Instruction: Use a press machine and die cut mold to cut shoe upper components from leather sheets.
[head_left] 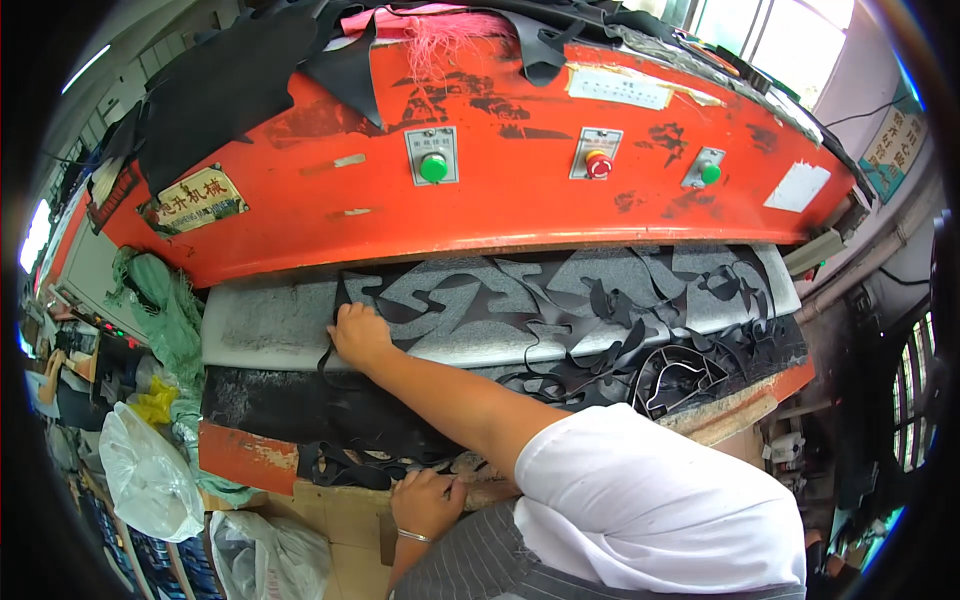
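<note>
My right arm reaches across to the left part of the grey pad (270,318), under the red press. There my right hand (362,337) is closed on a thin black leather scrap (344,292), its strips showing above and below the fingers. Linked to it, a web of cut-out black leather (490,305) spreads rightward over the pad. Lower down, my left hand (428,503), with a bracelet at the wrist, lies at the front wooden edge (490,492). Its fingers are curled together, and a small dark bit shows by the thumb; what it holds is unclear.
A metal cutting die (680,380) lies among leather strips at the front right. The red press beam (320,200) spans the back, with a green button (433,167) and a red button (598,165). Plastic bags (150,475) stand at the left.
</note>
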